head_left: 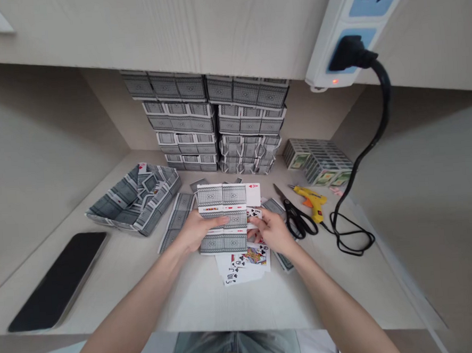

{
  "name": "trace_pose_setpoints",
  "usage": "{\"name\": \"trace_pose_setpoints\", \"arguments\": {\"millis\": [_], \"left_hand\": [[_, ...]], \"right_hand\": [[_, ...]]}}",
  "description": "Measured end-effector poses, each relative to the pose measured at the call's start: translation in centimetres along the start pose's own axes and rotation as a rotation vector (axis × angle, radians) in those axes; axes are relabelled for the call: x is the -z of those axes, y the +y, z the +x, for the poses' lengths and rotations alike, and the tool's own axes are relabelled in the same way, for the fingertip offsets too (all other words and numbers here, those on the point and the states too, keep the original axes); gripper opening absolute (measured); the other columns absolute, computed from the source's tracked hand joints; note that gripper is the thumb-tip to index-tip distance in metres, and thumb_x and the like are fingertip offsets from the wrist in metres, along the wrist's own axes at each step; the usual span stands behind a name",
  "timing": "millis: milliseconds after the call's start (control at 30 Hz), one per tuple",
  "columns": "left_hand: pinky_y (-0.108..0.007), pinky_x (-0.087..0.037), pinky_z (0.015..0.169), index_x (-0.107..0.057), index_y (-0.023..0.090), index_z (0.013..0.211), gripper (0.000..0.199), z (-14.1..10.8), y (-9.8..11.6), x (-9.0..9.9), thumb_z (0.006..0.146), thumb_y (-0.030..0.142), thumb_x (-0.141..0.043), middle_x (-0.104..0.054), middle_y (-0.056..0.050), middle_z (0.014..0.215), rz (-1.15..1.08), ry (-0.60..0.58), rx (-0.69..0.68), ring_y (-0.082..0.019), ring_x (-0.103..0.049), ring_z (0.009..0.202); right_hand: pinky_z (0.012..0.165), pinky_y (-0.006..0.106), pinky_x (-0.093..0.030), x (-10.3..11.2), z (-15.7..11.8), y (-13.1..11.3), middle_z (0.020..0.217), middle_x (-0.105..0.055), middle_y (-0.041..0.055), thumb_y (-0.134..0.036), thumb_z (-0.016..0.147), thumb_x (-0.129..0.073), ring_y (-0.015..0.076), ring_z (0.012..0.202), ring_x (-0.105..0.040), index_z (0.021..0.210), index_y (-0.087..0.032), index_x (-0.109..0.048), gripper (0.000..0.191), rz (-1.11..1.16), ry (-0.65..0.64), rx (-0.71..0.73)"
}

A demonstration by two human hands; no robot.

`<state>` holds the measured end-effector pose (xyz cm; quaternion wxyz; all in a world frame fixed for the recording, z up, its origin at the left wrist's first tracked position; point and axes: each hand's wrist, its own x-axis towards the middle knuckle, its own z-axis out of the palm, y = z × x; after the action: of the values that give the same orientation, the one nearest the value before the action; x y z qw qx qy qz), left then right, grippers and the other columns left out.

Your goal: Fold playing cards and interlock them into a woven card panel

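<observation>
A panel of joined playing cards [224,244], grey backs up, is held above the desk. My left hand [195,229] grips its left edge, thumb lying across the middle row. At the panel's right side, my right hand [272,230] pinches a playing card [254,212] whose face shows club marks. An ace of hearts [253,194] sticks out from the top right of the panel. Below lie loose face-up cards [245,272], among them a ten, a jack and a queen. Another folded card strip [177,220] rests beside my left hand.
Stacked card-built boxes [184,118] stand at the back. A card-built tray [121,202] holds card pieces at left, behind a black phone [58,280]. Scissors [298,218], a yellow glue gun [313,201] with its cable, and packed card decks [319,161] lie right. A power strip [351,36] hangs above.
</observation>
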<state>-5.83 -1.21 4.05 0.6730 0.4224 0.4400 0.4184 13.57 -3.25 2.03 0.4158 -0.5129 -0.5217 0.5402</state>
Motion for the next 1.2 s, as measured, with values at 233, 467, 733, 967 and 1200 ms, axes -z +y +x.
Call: {"name": "trace_pose_setpoints", "arguments": {"millis": [233, 467, 733, 967, 1200], "left_hand": [[-0.044, -0.046, 0.084, -0.065, 0.012, 0.095, 0.047, 0.0, -0.1, 0.1, 0.052, 0.024, -0.078, -0.065, -0.012, 0.105, 0.006, -0.029, 0.009, -0.029, -0.061, 0.095], [-0.043, -0.044, 0.087, -0.065, 0.012, 0.094, 0.049, 0.2, -0.7, -0.2, 0.050, 0.028, -0.079, -0.064, -0.012, 0.106, 0.032, -0.004, -0.023, -0.029, -0.060, 0.097], [-0.041, -0.045, 0.086, -0.063, 0.013, 0.097, 0.048, -0.1, 0.1, -0.1, 0.053, 0.027, -0.077, -0.063, -0.011, 0.109, 0.044, -0.002, -0.022, -0.028, -0.059, 0.099], [-0.041, -0.046, 0.086, -0.064, 0.014, 0.096, 0.050, 0.0, 0.0, 0.0, 0.051, 0.029, -0.078, -0.064, -0.010, 0.108, 0.070, 0.014, -0.039, -0.028, -0.059, 0.099], [-0.039, -0.045, 0.086, -0.065, 0.014, 0.094, 0.046, 0.0, -0.1, -0.1, 0.051, 0.027, -0.078, -0.065, -0.009, 0.105, 0.087, 0.051, -0.046, -0.027, -0.060, 0.095]], "right_hand": [[0.037, 0.019, -0.045, -0.1, 0.2, 0.2, 0.055, -0.061, -0.0023, -0.037, 0.070, -0.057, 0.0119, 0.044, -0.060, 0.074, -0.017, -0.050, 0.021, 0.073, -0.027, -0.037], [0.041, 0.022, -0.047, -0.2, 0.2, 0.3, 0.054, -0.061, -0.0024, -0.039, 0.068, -0.061, 0.0117, 0.044, -0.058, 0.071, -0.017, -0.053, 0.024, 0.065, -0.028, -0.052], [0.051, 0.029, -0.055, 0.1, 0.1, -1.1, 0.065, -0.066, 0.0013, -0.039, 0.052, -0.075, 0.0158, 0.056, -0.063, 0.066, -0.016, -0.058, 0.032, 0.232, 0.062, -0.054], [0.045, 0.027, -0.055, 0.1, 0.0, -1.2, 0.059, -0.064, 0.0005, -0.036, 0.050, -0.077, 0.0148, 0.050, -0.062, 0.058, -0.015, -0.053, 0.033, 0.310, 0.061, -0.128], [0.051, 0.030, -0.057, 0.1, 0.0, -1.1, 0.067, -0.065, 0.0009, -0.034, 0.052, -0.076, 0.0167, 0.059, -0.064, 0.062, -0.016, -0.050, 0.032, 0.366, 0.046, -0.128]]}}
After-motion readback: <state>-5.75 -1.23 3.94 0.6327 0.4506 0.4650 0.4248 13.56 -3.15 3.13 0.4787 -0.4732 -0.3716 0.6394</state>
